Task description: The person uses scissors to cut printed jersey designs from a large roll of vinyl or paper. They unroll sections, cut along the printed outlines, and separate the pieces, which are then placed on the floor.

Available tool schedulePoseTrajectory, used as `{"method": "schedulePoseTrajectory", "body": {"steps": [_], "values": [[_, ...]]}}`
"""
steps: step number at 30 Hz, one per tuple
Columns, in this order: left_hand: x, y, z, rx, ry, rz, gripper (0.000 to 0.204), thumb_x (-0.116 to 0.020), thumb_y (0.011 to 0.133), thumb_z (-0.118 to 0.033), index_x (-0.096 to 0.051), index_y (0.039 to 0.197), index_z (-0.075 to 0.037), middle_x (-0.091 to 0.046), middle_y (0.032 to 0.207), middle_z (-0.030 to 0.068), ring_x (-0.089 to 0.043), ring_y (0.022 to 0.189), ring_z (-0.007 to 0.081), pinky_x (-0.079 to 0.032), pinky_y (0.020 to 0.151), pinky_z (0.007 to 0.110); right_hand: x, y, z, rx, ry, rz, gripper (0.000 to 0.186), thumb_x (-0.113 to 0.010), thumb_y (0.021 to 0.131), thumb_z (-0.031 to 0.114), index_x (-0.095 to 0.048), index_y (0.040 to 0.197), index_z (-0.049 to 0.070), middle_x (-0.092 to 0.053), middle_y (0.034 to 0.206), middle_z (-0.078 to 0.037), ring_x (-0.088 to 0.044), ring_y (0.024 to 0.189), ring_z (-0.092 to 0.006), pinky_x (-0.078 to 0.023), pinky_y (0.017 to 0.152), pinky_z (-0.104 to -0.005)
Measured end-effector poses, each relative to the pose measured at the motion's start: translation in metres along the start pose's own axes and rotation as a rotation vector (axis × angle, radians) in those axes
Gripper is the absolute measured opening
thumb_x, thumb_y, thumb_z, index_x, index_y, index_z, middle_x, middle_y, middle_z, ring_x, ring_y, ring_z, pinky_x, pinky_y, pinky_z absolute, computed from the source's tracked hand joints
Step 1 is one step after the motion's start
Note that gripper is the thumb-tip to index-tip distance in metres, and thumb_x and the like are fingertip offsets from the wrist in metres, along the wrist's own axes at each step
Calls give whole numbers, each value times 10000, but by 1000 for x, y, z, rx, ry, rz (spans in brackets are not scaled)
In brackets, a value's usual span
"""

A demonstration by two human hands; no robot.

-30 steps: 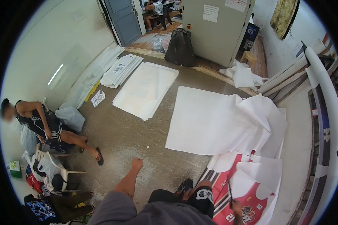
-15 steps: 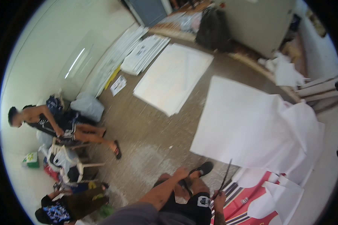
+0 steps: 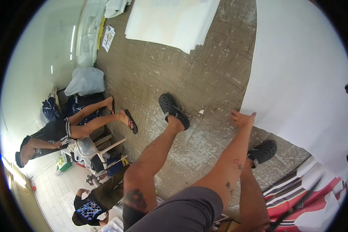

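My left hand (image 3: 243,119) reaches down and forward to the near left corner of a large white sheet (image 3: 297,77). Its fingers and thumb are spread, the thumb over the sheet's edge; no grip on the sheet shows. Low at the right, a long dark blade-like tool (image 3: 299,203) is smeared by motion, its kind unclear. My right hand (image 3: 261,226) is at the lower edge by its near end, mostly cut off. Beneath the tool lie printed red, white and dark-striped pieces (image 3: 286,193).
My feet in dark clogs (image 3: 174,110) stand on the worn brown floor. A stack of white sheets (image 3: 170,25) lies ahead. At left, one person (image 3: 50,139) sits beside a plastic chair (image 3: 100,152) and a filled bag (image 3: 87,81); another person (image 3: 92,208) is nearer.
My view has tipped down and come closer to the large sheet. My left hand has moved from near my knee out to the sheet's corner. The dark tool has swung lower right.
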State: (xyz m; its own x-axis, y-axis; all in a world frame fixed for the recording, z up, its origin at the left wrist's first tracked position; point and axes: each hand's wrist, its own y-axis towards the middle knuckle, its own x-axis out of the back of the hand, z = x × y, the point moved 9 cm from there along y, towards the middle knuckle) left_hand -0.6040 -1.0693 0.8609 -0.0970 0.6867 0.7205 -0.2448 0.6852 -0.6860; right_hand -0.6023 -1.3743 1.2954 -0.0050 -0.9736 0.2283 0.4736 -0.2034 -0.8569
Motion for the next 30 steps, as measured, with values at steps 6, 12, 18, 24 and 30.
{"method": "schedulePoseTrajectory", "body": {"steps": [6, 12, 18, 24, 30], "values": [[-16, -17, -12, -72, -72, -188, 952, -784, 802, -322, -218, 1497, -2, -217, 1519, 260, -316, 1365, 480, -383, 1077, 512, -45, 1, 25, 79, -130, -18, 341, -552, 953, 131, -487, 1251, -20, -518, 855, -56, -492, 641, -120, -462, 556, -230], [-21, -26, -71, -217, -287, 108, 634, -596, 890, -86, -324, 1463, -81, -641, 1132, 197, -643, 989, 428, -504, 867, 506, -59, -13, 28, 122, -338, -131, 309, -598, 950, 221, -536, 1141, -15, -550, 826, -37, -497, 630, -123, -435, 554, -229], [149, -131, -270, -1041, -193, 194, 699, -494, 902, -42, -235, 1540, -161, -618, 1225, 186, -645, 1024, 394, -491, 892, 521, -57, -25, -8, -14, 65, -252, 484, -669, 926, 268, -485, 1290, 8, -550, 832, -10, -500, 687, -107, -415, 584, -227], [415, -252, -416, -1294, -175, 216, 774, -497, 878, -37, -184, 1567, -202, -643, 1100, 231, -660, 953, 395, -498, 863, 521, -77, -45, -30, 105, 486, -412, 94, -562, 967, 155, -605, 984, 73, -396, 626, 61, -367, 495, -74, -304, 456, -240], [615, -255, -382, -1466, -505, 124, 917, -631, 770, 33, -171, 1553, -98, -625, 1126, 294, -650, 1004, 414, -515, 886, 478, -103, -144, -18, 122, 536, -586, 174, -554, 986, 192, -617, 845, 113, -407, 620, 57, -372, 507, -78, -293, 467, -256]]}}
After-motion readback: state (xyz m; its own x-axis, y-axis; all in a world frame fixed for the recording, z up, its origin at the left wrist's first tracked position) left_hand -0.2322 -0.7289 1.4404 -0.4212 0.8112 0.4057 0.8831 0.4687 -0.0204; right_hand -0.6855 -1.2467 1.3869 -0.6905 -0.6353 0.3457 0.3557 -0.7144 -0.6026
